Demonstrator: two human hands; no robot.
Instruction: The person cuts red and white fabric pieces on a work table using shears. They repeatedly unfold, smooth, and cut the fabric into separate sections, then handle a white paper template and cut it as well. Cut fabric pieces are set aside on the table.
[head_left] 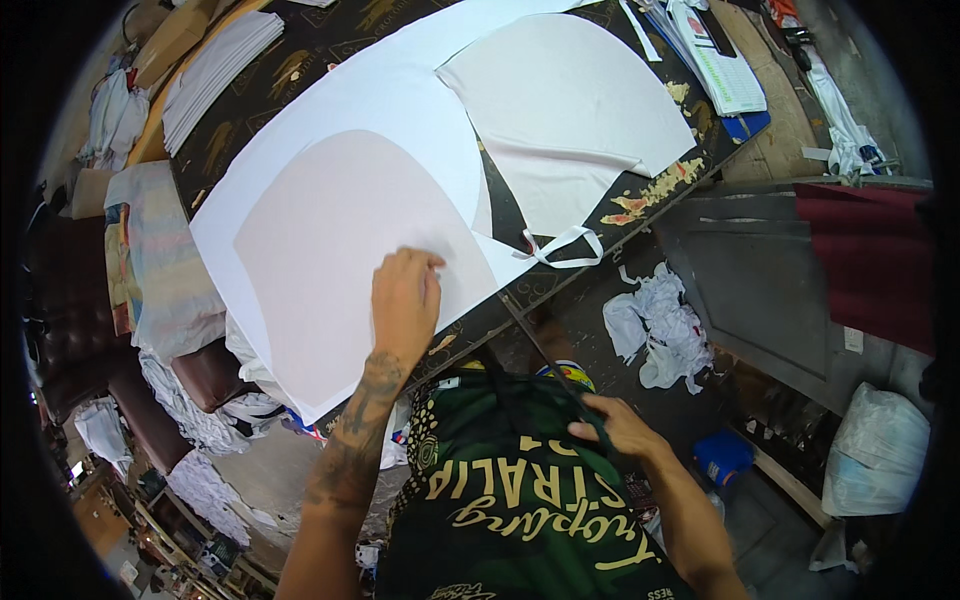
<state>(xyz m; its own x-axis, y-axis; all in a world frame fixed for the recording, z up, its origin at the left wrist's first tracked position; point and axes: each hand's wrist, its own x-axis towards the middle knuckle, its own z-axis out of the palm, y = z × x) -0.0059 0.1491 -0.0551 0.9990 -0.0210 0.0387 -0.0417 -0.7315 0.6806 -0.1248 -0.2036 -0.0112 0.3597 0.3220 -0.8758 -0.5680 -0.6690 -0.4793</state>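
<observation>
White cloth point(270, 180) spread on a dark table point(245, 135), with a pinkish arched panel point(320, 250) lying flat on it near the wearer's side. Panel's long axis slants from the rounded top, upper right, down to the lower left. Left hand point(405, 300) rests on the panel's right part, palm down, fingers bent; most of the panel lies left of and beyond it. Left hand is clearly nearer, touching. Can't tell if its fingers pinch any fabric.

Right hand point(620, 425) sits low, off the table, in front of the body, apparently closed around the handle end of a long dark tool point(543, 350), likely scissors. Tool slants up-left from the hand, far end by the table edge, near the panel's lower right corner; contact unclear. So the panel is up and left of the right hand's grip.

Cream panel point(570, 100) further right, one edge folded over; white strip point(570, 245) looped at the table edge just below it.

Writing: big gold lettering on the green shirt point(540, 500), upside down from here. Gold emblem-like print with letters repeats across the tabletop. Printed papers point(725, 65) top right, text too small to read.
</observation>
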